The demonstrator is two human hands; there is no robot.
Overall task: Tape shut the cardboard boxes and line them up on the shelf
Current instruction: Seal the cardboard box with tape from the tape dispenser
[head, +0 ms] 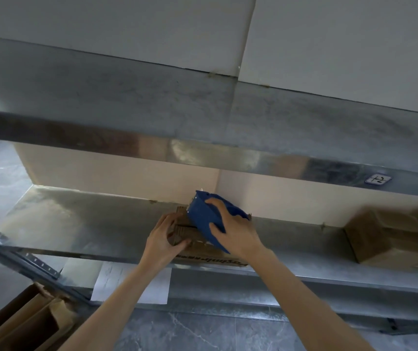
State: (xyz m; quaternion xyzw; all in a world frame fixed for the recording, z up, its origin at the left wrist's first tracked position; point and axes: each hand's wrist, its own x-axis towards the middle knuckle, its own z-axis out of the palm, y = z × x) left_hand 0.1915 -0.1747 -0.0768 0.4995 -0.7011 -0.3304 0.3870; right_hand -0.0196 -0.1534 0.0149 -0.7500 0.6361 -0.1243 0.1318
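A brown cardboard box (192, 252) with printed lettering on its front sits at the front edge of the metal shelf (76, 224). My right hand (235, 231) grips a blue tape dispenser (202, 216) and holds it on the box top. My left hand (163, 236) holds the box's left top edge, fingers curled over the flap. Two more cardboard boxes (390, 239) stand on the same shelf at the far right, blurred.
An upper metal shelf (152, 117) juts out above, bearing a small label (378, 179). An open cardboard box (23, 323) stands on the floor at lower left beside a grey upright post (13, 252). A white sheet (132, 285) hangs under the shelf.
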